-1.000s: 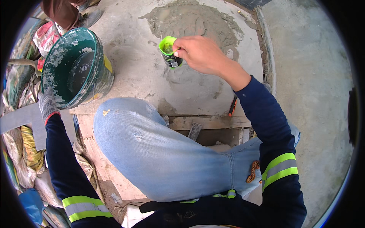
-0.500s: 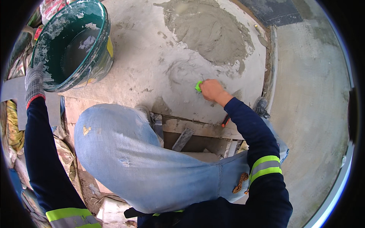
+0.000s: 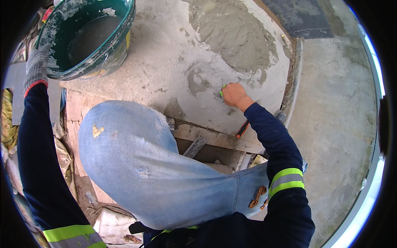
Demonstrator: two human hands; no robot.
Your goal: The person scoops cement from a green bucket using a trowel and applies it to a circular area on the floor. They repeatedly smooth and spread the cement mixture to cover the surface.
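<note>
My left hand [image 3: 37, 66], in a grey knitted glove, grips the near left rim of a dark green bucket [image 3: 119, 58]. Grey liquid lies inside the bucket, and its walls are crusted with dried material. Bare, my right hand [image 3: 235, 96] is closed around a small bright green thing [image 3: 222, 91], mostly hidden by the fingers, low over a dusty pale board [image 3: 140, 78]. Just left of that hand lies a small wet grey patch [image 3: 197, 82]. A larger mound of wet grey mortar [image 3: 235, 37] spreads beyond it.
A black and orange tool handle [image 3: 242, 129] rests at the board's near edge. Below this edge, a flat grey strip [image 3: 195, 146] leans in a gap beside my bent knee [image 3: 120, 136]. Concrete floor [image 3: 335, 103] runs along the right. Crumpled sacks [image 3: 62, 159] lie at the left.
My right hand has shifted slightly right with the green thing. The dip in the grey material left of it now shows a darker wet patch. The bucket appears higher in view, my left hand still on it.
</note>
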